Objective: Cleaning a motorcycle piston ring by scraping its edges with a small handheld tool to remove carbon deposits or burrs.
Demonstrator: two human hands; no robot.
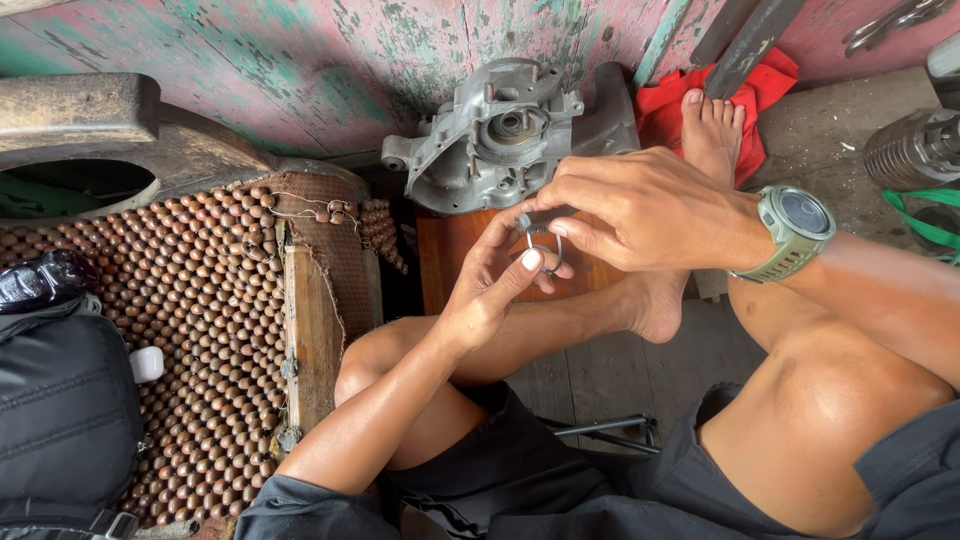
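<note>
Two hands meet just in front of the grey engine casing point(500, 135), which leans against the painted wall. Left of the casing spreads a beaded seat mat point(200, 300). The small metal ring point(545, 250), thin and round, sits below the casing, pinched between both hands: the left hand point(490, 285) reaches up with thumb pressing it, while the right hand point(650, 210) curls down, fingers closed on its top.

1 ring point(541, 250), 1 engine casing point(497, 135), 1 watch point(797, 230).
</note>
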